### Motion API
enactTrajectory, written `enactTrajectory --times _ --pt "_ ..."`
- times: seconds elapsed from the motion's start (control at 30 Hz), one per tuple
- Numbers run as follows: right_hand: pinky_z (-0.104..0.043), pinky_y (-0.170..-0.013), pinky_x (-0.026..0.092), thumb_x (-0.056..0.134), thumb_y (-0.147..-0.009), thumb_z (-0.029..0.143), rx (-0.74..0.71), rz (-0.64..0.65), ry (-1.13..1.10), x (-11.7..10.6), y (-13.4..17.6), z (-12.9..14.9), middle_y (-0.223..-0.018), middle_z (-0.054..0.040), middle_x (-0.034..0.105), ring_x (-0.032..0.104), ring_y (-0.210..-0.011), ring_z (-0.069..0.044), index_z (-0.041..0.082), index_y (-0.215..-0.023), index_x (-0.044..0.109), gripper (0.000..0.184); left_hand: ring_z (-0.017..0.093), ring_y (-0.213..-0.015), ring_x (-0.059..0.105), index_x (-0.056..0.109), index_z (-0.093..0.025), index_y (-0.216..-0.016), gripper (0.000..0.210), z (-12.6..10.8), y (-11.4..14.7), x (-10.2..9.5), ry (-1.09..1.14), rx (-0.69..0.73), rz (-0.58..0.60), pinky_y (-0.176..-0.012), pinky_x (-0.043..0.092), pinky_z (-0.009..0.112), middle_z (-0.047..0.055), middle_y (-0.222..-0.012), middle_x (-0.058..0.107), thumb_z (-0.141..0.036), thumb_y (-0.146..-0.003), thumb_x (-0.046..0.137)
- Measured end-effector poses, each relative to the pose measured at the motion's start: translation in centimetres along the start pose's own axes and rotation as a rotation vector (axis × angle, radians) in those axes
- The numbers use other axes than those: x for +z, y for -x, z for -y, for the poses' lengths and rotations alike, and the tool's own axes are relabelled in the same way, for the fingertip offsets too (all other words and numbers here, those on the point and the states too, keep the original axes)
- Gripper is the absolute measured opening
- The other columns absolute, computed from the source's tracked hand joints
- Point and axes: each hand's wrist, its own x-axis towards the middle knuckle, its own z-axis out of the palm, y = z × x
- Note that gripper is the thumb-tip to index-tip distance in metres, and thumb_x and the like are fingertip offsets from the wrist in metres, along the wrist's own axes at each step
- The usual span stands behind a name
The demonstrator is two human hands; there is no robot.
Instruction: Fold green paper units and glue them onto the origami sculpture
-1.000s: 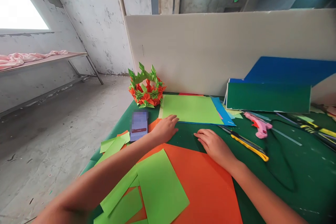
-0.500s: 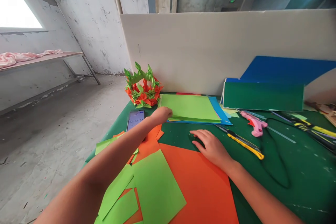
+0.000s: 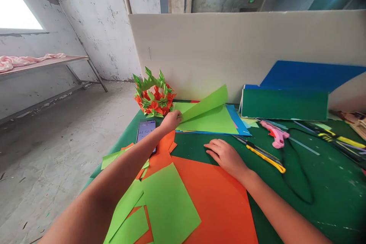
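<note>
My left hand pinches the left part of a light green paper sheet, which curls up off a paper stack with green on top and blue beneath. My right hand holds nothing; its fingers are loosely bent, thumb apart, over the green table just beyond a large orange sheet. On the orange sheet's left side lies a green paper rectangle, beside several smaller green pieces. A phone showing a timer is partly hidden by my left forearm.
A green and orange folded-paper ornament stands at the far left table corner. To the right lie a yellow utility knife, a pink glue gun with a black cord, and black-yellow tools. Blue and green boards lean against a pale partition.
My left hand has drawn slightly left, and the top green sheet has lifted and curled up from the stack. My right hand stays nearly in place.
</note>
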Motion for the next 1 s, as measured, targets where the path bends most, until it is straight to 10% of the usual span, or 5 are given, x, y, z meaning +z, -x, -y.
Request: enactTrajectory --times 0.53,0.67,0.83,1.0 --pt "-0.04 -0.081 0.053 0.041 -0.095 0.021 0.008 -0.019 -0.068 0.7 0.3 0.2 -0.104 -0.009 0.065 0.06 -0.098 -0.023 0.022 -0.098 0.065 0.025 0.012 -0.053 0.043 0.058 -0.017 -0.063 0.026 -2.0 -0.2 -3.3 0.108 0.017 -0.116 -0.05 0.03 0.024 -0.003 -0.053 0.048 -0.037 -0.08 0.057" --pt "-0.036 -0.074 0.052 0.042 -0.094 0.021 0.003 -0.006 -0.058 0.2 0.4 0.5 -0.089 -0.0073 0.066 0.061 -0.086 -0.022 0.022 -0.086 0.063 0.023 0.017 -0.068 0.057 0.064 -0.018 -0.084 0.013 -3.2 0.9 -3.2 0.075 0.052 -0.16 -0.06 0.039 0.025 0.002 -0.072 0.064 -0.03 -0.08 0.06" --pt "-0.041 -0.089 0.049 0.037 -0.096 0.024 0.102 -0.076 0.286 -1.7 -0.3 -2.8 -0.11 -0.0104 0.068 0.061 -0.103 -0.024 0.02 -0.109 0.064 0.03 0.022 -0.091 0.065 0.045 -0.023 -0.132 0.046 -4.5 1.6 -3.0 0.002 0.145 -0.141 -0.076 0.047 0.03 0.008 -0.103 0.069 -0.016 -0.086 0.048" --pt "-0.052 -0.098 0.041 0.046 -0.092 0.032 0.138 -0.034 0.388 -2.7 -2.4 -7.2 -0.132 -0.0176 0.057 0.053 -0.121 -0.034 0.012 -0.127 0.054 0.042 0.022 -0.107 0.062 0.06 -0.022 -0.119 0.05 -4.6 1.4 -2.2 -0.173 0.301 0.032 -0.088 0.047 0.03 0.006 -0.131 0.057 0.0 -0.081 0.037"
